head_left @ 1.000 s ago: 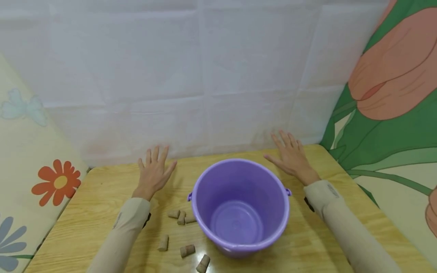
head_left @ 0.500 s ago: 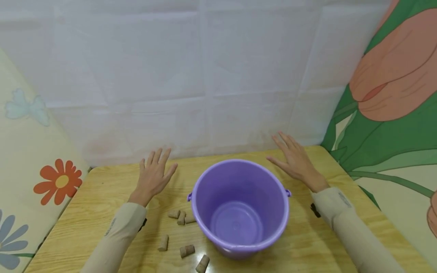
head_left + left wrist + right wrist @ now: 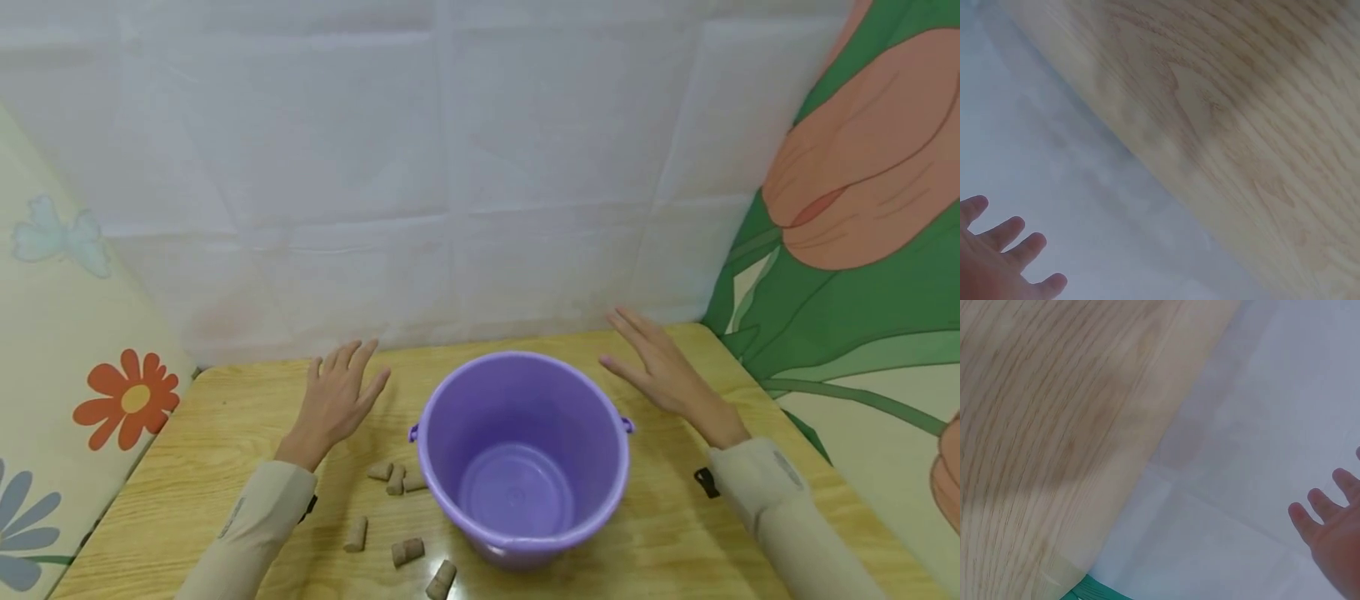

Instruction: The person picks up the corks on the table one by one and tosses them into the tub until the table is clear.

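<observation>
A purple bucket (image 3: 522, 454) stands upright on the wooden table, and I look down onto its bare inside bottom. Left of it and in front lie several corks (image 3: 356, 534), one partly behind the bucket's rim. My left hand (image 3: 333, 402) hovers over the table's left side, beyond the corks, fingers spread and holding nothing. To the bucket's right, my right hand (image 3: 667, 375) is held above the table with its fingers extended, also without anything in it. Both wrist views show only fingers and part of a palm, apart from any object.
The wooden table (image 3: 247, 417) ends at a white sheet (image 3: 450, 167) hanging behind it. A flower-painted panel (image 3: 45, 333) borders the left side. On the right is another panel (image 3: 847, 317) with a large painted tulip.
My right hand has drawn back slightly and rightward, turning more edge-on. The left hand has come back a little toward me. The bucket and corks keep their places on the table.
</observation>
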Demonstrator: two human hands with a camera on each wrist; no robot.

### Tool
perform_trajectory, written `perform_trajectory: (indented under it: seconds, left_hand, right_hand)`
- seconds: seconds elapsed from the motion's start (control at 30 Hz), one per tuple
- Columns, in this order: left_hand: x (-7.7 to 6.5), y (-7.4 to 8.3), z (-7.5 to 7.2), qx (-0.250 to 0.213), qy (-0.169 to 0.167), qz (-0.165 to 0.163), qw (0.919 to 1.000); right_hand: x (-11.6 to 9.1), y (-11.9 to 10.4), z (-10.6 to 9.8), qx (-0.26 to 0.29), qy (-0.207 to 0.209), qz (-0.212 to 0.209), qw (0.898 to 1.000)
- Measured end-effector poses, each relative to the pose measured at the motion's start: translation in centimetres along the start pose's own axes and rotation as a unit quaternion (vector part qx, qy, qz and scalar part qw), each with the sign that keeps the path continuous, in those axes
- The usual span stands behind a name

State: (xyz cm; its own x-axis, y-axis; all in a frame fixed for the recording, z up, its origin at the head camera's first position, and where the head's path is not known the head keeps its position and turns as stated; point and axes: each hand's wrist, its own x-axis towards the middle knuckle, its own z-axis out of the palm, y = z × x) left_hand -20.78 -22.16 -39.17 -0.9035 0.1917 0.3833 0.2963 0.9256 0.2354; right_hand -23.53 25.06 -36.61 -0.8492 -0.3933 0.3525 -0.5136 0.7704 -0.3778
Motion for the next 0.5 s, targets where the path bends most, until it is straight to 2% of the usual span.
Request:
perform_trajectory:
  seconds: [0.27,0.5]
  left_hand:
    - [-0.8,0.5,-0.1,-0.017,-0.002,0.004,0.9998]
    - [-1.5,0.9,-0.1,-0.007,-0.001,0.011,0.9999]
  right_hand:
    - [-1.3,-1.0,0.0,0.042,-0.005,-0.009,0.999]
    - [-1.9,-2.1,-0.3,0.059,-0.004,-0.023,0.998]
